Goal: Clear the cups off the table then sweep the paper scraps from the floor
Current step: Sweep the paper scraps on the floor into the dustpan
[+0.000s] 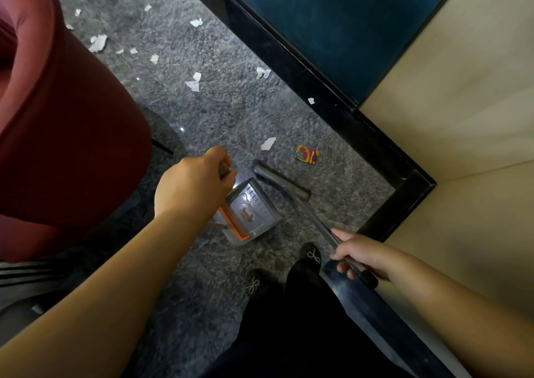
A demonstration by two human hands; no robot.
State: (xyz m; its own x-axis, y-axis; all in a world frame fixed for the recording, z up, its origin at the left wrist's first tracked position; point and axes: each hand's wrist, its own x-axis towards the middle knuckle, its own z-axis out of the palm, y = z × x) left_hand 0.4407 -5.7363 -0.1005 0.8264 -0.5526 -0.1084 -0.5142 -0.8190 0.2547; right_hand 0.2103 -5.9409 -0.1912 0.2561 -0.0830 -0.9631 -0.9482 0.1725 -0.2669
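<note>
White paper scraps [194, 82] lie scattered over the grey speckled floor, most of them toward the top left, one [268, 143] close to the broom head. A grey dustpan [252, 210] with an orange comb edge stands on the floor in the middle. My left hand [194, 185] grips the top of its upright handle. My right hand [357, 255] grips the metal shaft of a broom [306, 207], whose grey head [280, 179] rests on the floor just beyond the dustpan. No cups or table show.
A dark red armchair [57, 123] fills the left side. A black skirting [318, 89] runs along the blue and beige walls, which meet in a corner at right. A red and yellow wrapper [307, 154] lies near the broom head. My black shoes [310, 255] stand below the dustpan.
</note>
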